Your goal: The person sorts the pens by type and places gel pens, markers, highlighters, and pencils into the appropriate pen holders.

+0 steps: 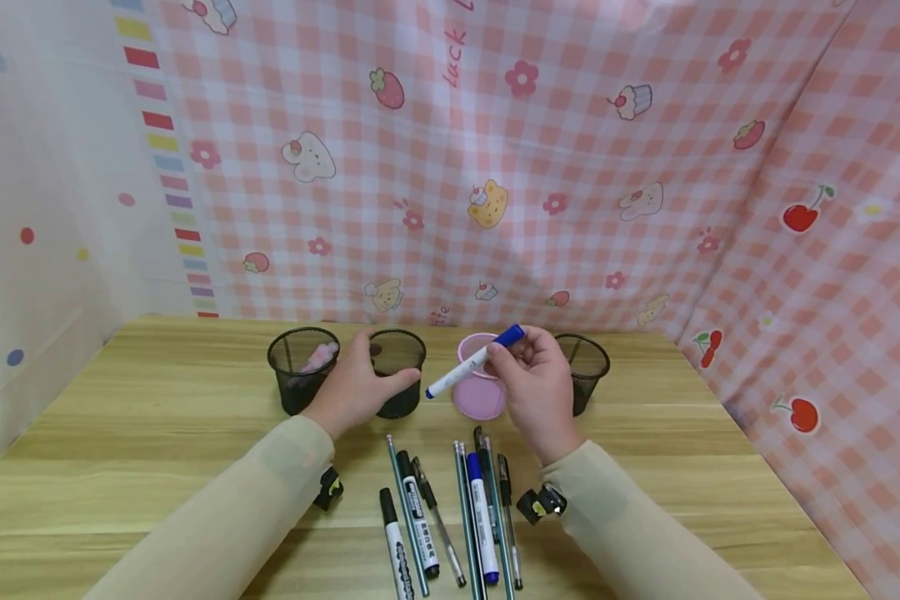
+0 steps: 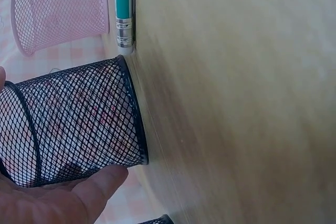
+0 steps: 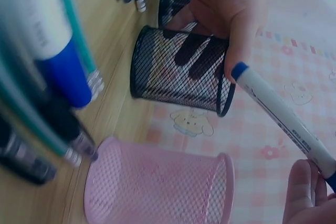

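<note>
My left hand (image 1: 354,385) holds a black mesh pen cup (image 1: 401,406), its thumb and fingers round the sides. In the left wrist view the thumb lies along the mesh of that cup (image 2: 84,124). Between thumb and fingers, my right hand (image 1: 542,396) pinches a white whiteboard marker (image 1: 461,372) near its blue cap. The marker slants in the air, its blue lower end close to the black cup's rim, left of the hand. Behind the right hand stands a pink mesh pen cup (image 1: 480,400), partly covered by hand and marker.
Another black mesh cup (image 1: 294,390) with a pink fluffy thing (image 1: 320,357) stands left; one more black cup (image 1: 588,371) stands right. In front lie black markers (image 1: 420,517), a blue-capped marker (image 1: 483,517), several pencils (image 1: 407,508) and pens (image 1: 440,525). A checked cloth (image 1: 450,208) hangs behind.
</note>
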Tool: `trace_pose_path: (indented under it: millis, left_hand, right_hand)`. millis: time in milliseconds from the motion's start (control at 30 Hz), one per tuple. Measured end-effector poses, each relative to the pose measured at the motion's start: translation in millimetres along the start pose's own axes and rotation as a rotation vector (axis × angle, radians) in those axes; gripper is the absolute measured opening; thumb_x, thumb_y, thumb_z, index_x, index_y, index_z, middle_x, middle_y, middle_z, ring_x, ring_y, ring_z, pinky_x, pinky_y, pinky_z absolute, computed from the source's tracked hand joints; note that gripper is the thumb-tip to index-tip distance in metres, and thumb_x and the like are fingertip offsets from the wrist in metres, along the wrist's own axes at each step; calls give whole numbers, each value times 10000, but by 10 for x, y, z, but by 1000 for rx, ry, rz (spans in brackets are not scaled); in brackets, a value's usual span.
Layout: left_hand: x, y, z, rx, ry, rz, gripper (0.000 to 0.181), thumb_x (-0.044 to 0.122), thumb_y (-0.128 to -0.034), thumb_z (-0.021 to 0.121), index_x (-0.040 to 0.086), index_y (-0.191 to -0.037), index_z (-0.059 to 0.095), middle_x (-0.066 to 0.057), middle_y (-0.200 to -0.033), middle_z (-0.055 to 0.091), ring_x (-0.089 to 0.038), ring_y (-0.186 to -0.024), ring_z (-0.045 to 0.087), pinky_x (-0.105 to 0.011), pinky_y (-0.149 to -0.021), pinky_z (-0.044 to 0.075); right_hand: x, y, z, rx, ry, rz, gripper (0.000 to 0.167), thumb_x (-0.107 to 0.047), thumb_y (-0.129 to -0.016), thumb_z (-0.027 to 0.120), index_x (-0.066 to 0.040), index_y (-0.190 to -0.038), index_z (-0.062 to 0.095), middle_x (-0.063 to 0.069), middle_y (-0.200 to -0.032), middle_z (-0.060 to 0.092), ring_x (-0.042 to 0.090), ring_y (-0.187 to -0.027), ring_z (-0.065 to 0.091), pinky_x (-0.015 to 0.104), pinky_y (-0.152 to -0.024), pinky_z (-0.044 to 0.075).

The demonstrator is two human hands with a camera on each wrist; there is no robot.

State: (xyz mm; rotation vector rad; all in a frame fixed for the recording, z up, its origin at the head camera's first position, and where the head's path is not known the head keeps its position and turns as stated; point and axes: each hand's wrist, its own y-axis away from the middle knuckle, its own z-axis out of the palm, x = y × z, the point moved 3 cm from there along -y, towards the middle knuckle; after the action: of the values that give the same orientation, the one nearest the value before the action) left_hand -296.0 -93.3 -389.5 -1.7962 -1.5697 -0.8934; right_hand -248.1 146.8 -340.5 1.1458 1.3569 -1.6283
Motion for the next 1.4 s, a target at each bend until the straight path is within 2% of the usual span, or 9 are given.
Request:
trace_pose_path:
  millis: [267,467,733,1067,1300,1400]
  left_hand:
    - [-9,-16,8,9,3,3,1088,642,-912,725,111,-1667,149,-178,-1652,397,-423,-1482,456,-623,-1185,403]
    - [-8,-12,2,5,7,0,1076,627,-917,725,120,-1668,144,-182,-1648,404,-425,-1479,459,-622,-1178,410]
    - [-13,-11,3,2,8,2,1120,673,-904,716,112,-1675,127,-189,-1662,377,-424,-1491,444,-624,-1188,399]
    - [-11,-21,17,15,22,6,1091,614,-913,743,103,-1669,145,-203,-1649,394,-422,-1483,455,-619,-1192,397]
    - [-21,-18,16,13,21,7,1110,651,-902,735,118,-1672,139,-186,-1662,381,-412,-1478,463,-614,-1185,407]
    - [-28,-20,18,13,21,6,1115,664,-898,732,121,-1672,140,-181,-1666,377,-405,-1475,469,-608,-1186,410]
  right_hand:
    - [24,-30,144,101,-70,-46,192,57,-982,678,15,-1140,577,43,-935,698,89,-819,729,247,-798,632]
    - [86,-33,256,145,-84,-11,182,42,-984,684,11,-1128,578,30,-928,673,90,-849,720,242,-817,629]
    - [177,-8,410,161,-76,24,175,27,-990,686,24,-1134,587,92,-955,674,117,-855,717,259,-829,632]
    - [235,32,478,96,-23,41,145,-6,-1005,681,40,-1125,615,157,-997,701,144,-858,738,267,-832,633]
    - [265,43,508,12,31,55,114,-42,-1038,645,31,-1123,624,213,-1045,724,335,-973,770,277,-837,633]
    - [272,57,526,0,41,67,110,-43,-1036,648,28,-1118,628,219,-1041,731,317,-951,778,281,-822,636]
